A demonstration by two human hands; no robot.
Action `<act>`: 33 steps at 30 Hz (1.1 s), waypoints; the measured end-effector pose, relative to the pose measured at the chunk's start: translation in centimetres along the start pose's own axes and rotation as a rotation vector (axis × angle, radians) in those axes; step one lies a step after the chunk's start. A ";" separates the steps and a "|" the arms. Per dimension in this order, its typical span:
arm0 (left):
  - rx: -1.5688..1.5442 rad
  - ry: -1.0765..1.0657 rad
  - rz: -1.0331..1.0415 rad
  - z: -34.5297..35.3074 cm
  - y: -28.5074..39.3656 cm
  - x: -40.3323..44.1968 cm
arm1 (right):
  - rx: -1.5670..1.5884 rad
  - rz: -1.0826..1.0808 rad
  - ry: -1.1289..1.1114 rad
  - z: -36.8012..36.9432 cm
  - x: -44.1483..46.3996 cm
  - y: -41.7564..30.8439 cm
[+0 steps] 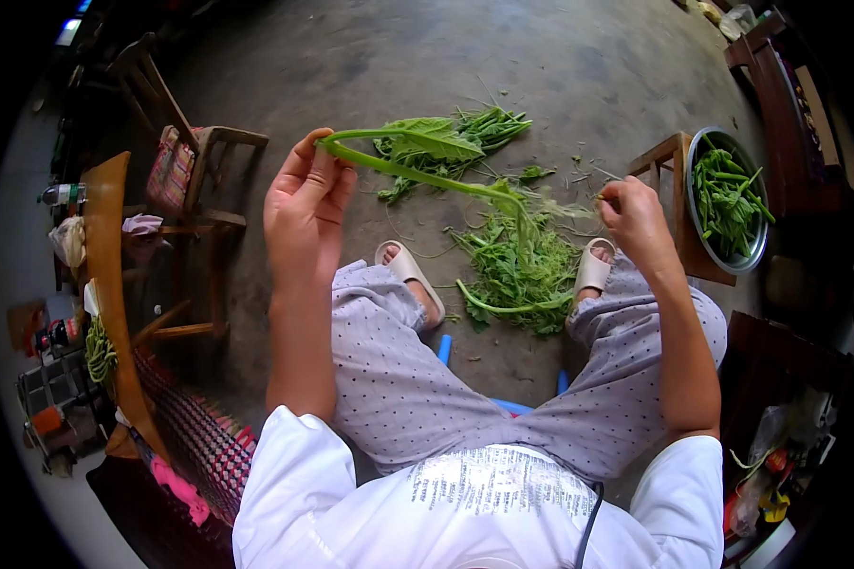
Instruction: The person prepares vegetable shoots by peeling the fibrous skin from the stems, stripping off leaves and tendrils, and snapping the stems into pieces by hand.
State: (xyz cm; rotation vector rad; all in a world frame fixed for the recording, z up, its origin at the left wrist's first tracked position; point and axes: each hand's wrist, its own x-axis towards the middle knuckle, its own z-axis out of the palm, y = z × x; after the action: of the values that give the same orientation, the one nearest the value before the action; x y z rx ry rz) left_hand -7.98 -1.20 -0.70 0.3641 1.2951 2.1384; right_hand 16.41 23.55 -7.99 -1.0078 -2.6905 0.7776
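My left hand (308, 194) pinches one end of a long green leafy stem (417, 177), raised above the floor. The stem bends at my fingertips, and a broad leaf hangs from it. Off to the right, my right hand (633, 218) is closed in a pinch; a thin pale strand shows by its fingertips, but what it grips is too small to make out. Beneath the stem, between my sandaled feet, lies a heap of leafy greens (517, 270). Farther away, a bundle of green stems and leaves (489, 128) rests on the floor.
A metal bowl of green pods or cut stems (729, 199) stands on a wooden stool (678, 190) at right. To the left are a wooden chair (185, 156) and a wooden table edge (104, 247) with a bottle (64, 194). Plant scraps lie scattered on the concrete floor (351, 66).
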 end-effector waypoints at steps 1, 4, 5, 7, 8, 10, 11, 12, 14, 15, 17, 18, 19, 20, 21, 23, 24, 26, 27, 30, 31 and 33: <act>-0.047 -0.018 -0.007 -0.7 0.1 0.1 | -0.033 0.010 -0.003 0.1 -0.1 1.0; -0.114 -0.031 -0.024 -1.5 0.5 0.0 | -0.124 -0.087 0.051 0.5 -0.2 2.7; -0.135 -0.029 -0.032 -1.7 0.6 0.0 | -0.124 -0.091 0.049 0.5 0.0 2.2; -0.135 -0.053 -0.053 -1.8 0.5 -0.1 | 0.150 -0.156 -0.055 0.5 0.5 0.4; -0.133 -0.081 -0.079 -1.7 0.4 -0.2 | 0.149 -0.162 -0.059 0.4 0.7 -0.9; -0.114 -0.061 -0.091 -1.1 0.2 -0.5 | 0.331 -0.071 -0.132 0.3 0.8 -3.4; -0.094 -0.065 -0.116 -0.5 0.2 -0.7 | 0.369 -0.119 -0.128 0.5 0.7 -3.9; -0.075 -0.070 -0.141 0.0 0.1 -0.8 | 0.367 -0.120 -0.128 0.7 0.7 -4.2; -0.073 -0.086 -0.152 0.5 -0.3 -0.9 | 0.644 -0.140 -0.278 1.3 0.7 -5.0; -0.061 -0.086 -0.166 0.7 -0.5 -0.9 | 0.786 -0.164 -0.352 1.5 0.5 -6.1; -0.052 -0.088 -0.188 0.9 -0.8 -0.9 | 0.856 -0.199 -0.526 0.7 -0.1 -8.1; -0.092 -0.104 -0.173 0.9 -1.1 -0.8 | 0.874 -0.266 -0.512 0.7 -0.5 -8.8; -0.132 -0.122 -0.157 1.0 -1.3 -0.7 | 0.857 -0.287 -0.495 1.1 -0.6 -9.1; -0.132 -0.124 -0.161 1.3 -1.4 -0.7 | 0.841 -0.310 -0.478 1.5 -0.7 -9.2; -0.131 -0.090 -0.166 1.7 -1.3 -0.7 | 0.886 -0.288 -0.442 1.9 -0.9 -9.4; -0.130 -0.057 -0.173 2.3 -1.5 -0.8 | 0.983 -0.190 -0.459 1.7 -1.3 -10.1; -0.129 -0.068 -0.276 2.7 -1.7 -0.9 | 1.079 -0.094 -0.476 1.5 -1.3 -10.4; -0.127 -0.081 -0.384 3.4 -2.6 -1.6 | 1.104 -0.057 -0.442 1.1 -1.3 -10.6; -0.035 -0.158 -0.407 3.5 -3.6 -2.2 | 1.128 -0.020 -0.410 0.9 -1.3 -10.6; 0.094 -0.207 -0.442 4.5 -5.0 -3.1 | 1.068 0.025 -0.518 0.0 -1.3 -10.4; 0.108 -0.200 -0.438 4.3 -5.3 -3.0 | 0.997 0.014 -0.524 -0.1 -1.4 -10.3; 0.059 -0.185 -0.445 4.3 -5.3 -2.9 | 1.063 -0.011 -0.444 0.0 -1.6 -10.4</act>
State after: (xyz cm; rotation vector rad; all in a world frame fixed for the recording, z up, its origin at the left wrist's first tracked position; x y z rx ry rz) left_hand -1.64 1.85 -3.02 0.2608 1.2041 1.6589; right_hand 11.80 15.87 -2.46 -0.5547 -1.9586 2.2566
